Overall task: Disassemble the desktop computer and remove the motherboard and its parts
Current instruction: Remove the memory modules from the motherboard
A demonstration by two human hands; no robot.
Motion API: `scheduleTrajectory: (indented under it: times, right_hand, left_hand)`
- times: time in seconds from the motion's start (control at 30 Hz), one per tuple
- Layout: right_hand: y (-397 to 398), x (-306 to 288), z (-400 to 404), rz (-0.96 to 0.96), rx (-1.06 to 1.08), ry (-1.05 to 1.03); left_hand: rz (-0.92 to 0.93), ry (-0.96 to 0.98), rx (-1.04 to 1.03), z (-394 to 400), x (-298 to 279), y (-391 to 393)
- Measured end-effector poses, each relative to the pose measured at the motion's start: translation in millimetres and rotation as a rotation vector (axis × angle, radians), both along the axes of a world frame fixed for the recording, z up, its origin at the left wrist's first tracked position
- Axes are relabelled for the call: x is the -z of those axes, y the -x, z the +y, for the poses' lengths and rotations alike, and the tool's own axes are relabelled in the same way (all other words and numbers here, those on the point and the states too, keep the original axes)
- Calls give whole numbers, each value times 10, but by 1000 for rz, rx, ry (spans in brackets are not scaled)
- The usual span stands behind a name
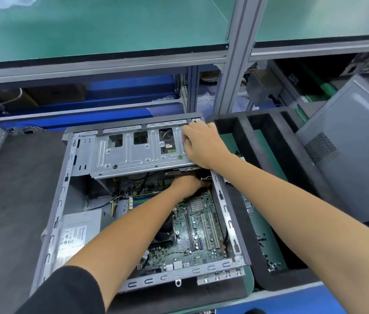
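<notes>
Motherboard (201,225) sits bolted in the open desktop case (65,200), lower centre of frame, side panel off. Drive cage (138,152) spans the case's upper end, tilted up above the board.

Right hand (204,146), centre right: grip curled over the cage's right edge, holding it. Left hand (185,185), centre: reaching under the cage toward the board's upper right corner; fingers hidden, grip state cannot tell.

Step in hand, by judgement: freeing a cable or connector beneath the cage before the board comes out. Next move calls for keeping the cage propped while the hidden plug is pulled straight, without straining the wires.

Power supply (77,232) lower left inside case. Black foam tray (269,141) right of case on the table (9,177); removed grey panel (355,155) far right.
</notes>
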State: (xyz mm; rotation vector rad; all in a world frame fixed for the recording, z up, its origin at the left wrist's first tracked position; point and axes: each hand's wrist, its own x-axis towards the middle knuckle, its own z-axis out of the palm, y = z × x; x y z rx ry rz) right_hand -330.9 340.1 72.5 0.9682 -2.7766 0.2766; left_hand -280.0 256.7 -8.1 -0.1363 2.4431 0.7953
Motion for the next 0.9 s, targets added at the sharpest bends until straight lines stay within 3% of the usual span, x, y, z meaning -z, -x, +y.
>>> scheduleTrajectory:
  times: [0.27, 0.73, 0.9]
  right_hand:
    - [21, 21, 2, -13, -3, 28]
    - [37, 50, -5, -2, 3, 32]
    - [46, 52, -2, -22, 2, 50]
  left_hand:
    - [168, 44, -37, 14, 56, -80]
    - [161, -98, 28, 14, 74, -33]
    - [254, -18, 86, 33, 39, -88]
